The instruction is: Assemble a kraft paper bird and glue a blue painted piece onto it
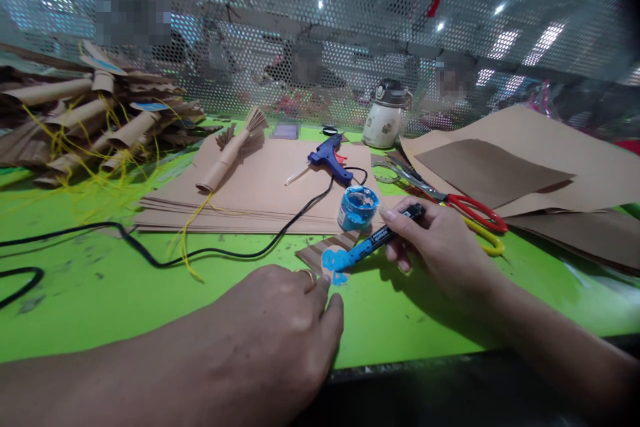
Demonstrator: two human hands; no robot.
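My right hand (435, 247) is closed around a black permanent marker (383, 238), whose lower end is coated in thick blue paint. That end touches a small light paper piece (327, 253), partly covered with blue paint, with brown striped cardboard (313, 255) beneath or behind it. My left hand (295, 320), wearing a ring, has its fingers stretched forward and apart, with fingertips resting at the near edge of the paper piece. Just beyond the marker stands an open glass jar of blue paint (357, 219), smeared at the rim.
Behind the jar, a blue glue gun (327, 159) and a rolled paper figure (220, 167) lie on stacked brown sheets (170, 207). A black cord (235, 253) crosses leftward. Scissors (475, 210), a bottle (384, 120) and large paper (520, 147) are right. Similar figures (75, 113) pile up left.
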